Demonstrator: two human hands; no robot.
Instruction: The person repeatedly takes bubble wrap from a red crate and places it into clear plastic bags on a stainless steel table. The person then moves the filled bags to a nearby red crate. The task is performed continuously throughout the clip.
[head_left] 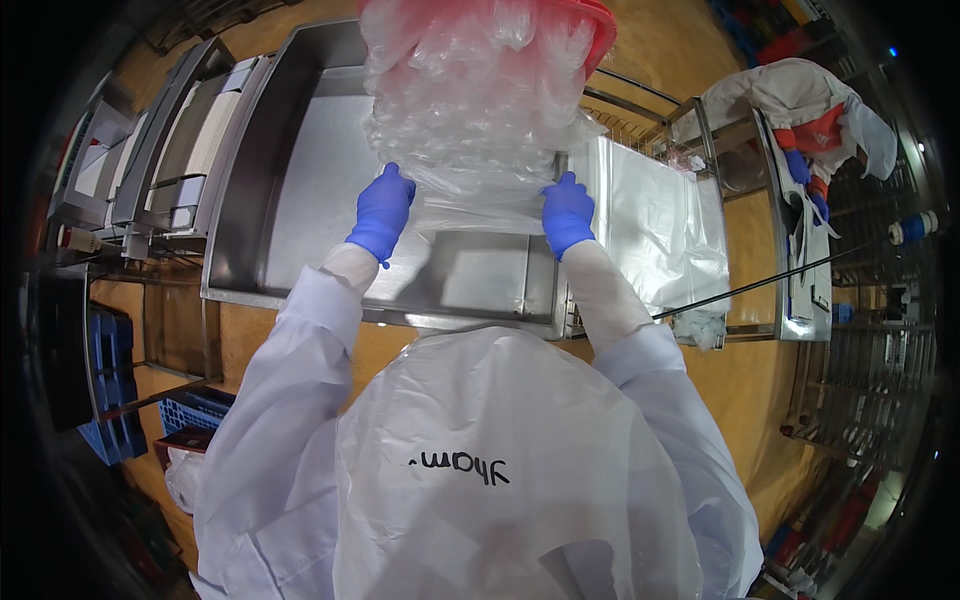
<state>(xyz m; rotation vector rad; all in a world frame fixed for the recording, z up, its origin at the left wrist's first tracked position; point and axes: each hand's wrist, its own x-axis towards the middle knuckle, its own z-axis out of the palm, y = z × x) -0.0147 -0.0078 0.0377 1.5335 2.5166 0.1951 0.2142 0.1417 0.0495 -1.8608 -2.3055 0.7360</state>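
Note:
Both my hands wear blue gloves and reach over a wide metal basin (310, 170). My left hand (382, 212) is closed on the left edge of a clear plastic bag (470, 212). On the opposite edge my right hand (568, 214) is closed too, so the film stretches between them. Beyond it, a mass of clear, crumpled plastic bags (470, 110) spills over the front of a red tub (603, 30). Whether the film I hold joins that mass, I cannot tell.
Right of the basin lies shiny clear plastic sheeting (660, 225) on a wire rack. A thin dark rod (755, 287) crosses there. Farther right, a person in blue gloves (797, 167) works at a metal table (805, 300). Metal equipment (190, 150) stands left; blue crates (108, 385) are below it.

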